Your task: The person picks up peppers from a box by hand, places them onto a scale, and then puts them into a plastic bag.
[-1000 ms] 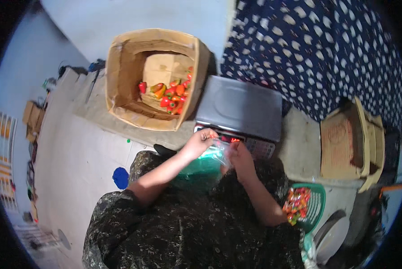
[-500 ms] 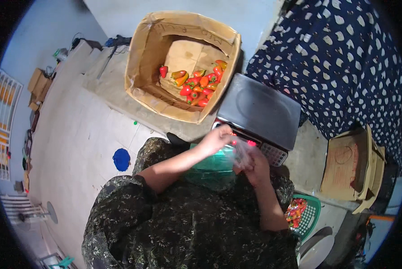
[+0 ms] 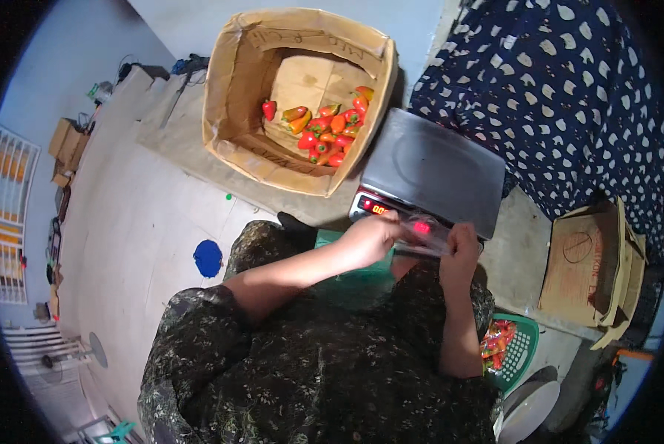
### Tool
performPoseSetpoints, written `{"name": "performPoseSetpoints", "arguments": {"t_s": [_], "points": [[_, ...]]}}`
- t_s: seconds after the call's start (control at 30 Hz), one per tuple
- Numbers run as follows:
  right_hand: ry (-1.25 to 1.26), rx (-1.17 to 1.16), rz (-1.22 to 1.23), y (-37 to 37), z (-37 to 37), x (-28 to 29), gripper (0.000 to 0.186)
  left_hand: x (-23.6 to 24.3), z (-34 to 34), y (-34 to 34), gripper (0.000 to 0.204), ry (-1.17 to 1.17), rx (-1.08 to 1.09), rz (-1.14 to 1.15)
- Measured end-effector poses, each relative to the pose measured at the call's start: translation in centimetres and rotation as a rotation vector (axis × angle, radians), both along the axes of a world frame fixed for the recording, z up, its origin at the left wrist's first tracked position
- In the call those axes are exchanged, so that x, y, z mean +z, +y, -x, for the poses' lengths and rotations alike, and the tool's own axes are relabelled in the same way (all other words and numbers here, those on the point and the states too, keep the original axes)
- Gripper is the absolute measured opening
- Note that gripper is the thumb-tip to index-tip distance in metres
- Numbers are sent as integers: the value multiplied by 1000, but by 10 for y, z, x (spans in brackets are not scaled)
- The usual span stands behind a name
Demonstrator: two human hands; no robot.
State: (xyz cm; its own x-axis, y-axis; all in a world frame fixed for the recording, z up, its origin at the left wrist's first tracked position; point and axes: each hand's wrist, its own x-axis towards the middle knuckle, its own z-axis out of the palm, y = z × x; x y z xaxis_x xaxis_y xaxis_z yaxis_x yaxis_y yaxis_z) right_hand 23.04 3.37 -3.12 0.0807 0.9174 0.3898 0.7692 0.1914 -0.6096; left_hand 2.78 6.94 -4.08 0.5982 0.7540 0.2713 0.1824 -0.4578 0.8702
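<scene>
A clear plastic bag (image 3: pixel 427 235) is stretched between my two hands, over the front of a digital scale (image 3: pixel 436 166). My left hand (image 3: pixel 372 240) is closed on the bag's left end, its fingers bent inward. At the other end, my right hand (image 3: pixel 461 251) pinches the bag with a raised fist. The scale's metal pan carries nothing, and red digits glow on its display behind the bag. A green plastic bag (image 3: pixel 358 285) lies on my lap below the left hand. Red and orange peppers (image 3: pixel 332 133) sit inside a large cardboard box (image 3: pixel 232 159) beyond my left hand.
A green basket (image 3: pixel 523 348) with packed peppers (image 3: pixel 497 344) stands at my right, near a white bowl (image 3: pixel 530 411). Farther right is an opened cardboard box (image 3: pixel 580 270). A dark patterned cloth (image 3: pixel 547 96) hangs behind the scale. A blue round thing (image 3: pixel 208 258) lies on the floor.
My hands have drawn apart, the right one rising and moving right, so the clear bag is now stretched sideways between them. The scale's display shows more. The view has shifted slightly.
</scene>
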Motion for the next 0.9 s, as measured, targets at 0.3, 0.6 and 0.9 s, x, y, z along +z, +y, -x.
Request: {"name": "performPoseSetpoints", "arguments": {"t_s": [0.3,0.6,0.9], "points": [[-7,300,176,-40,29,49,13,25,39,9,50,415,-55,-138],[104,639,298,-41,20,-4,15,36,123,165,21,-407,667,380],[227,538,532,-16,4,-38,10,-91,141,256,74,807,440,78]]}}
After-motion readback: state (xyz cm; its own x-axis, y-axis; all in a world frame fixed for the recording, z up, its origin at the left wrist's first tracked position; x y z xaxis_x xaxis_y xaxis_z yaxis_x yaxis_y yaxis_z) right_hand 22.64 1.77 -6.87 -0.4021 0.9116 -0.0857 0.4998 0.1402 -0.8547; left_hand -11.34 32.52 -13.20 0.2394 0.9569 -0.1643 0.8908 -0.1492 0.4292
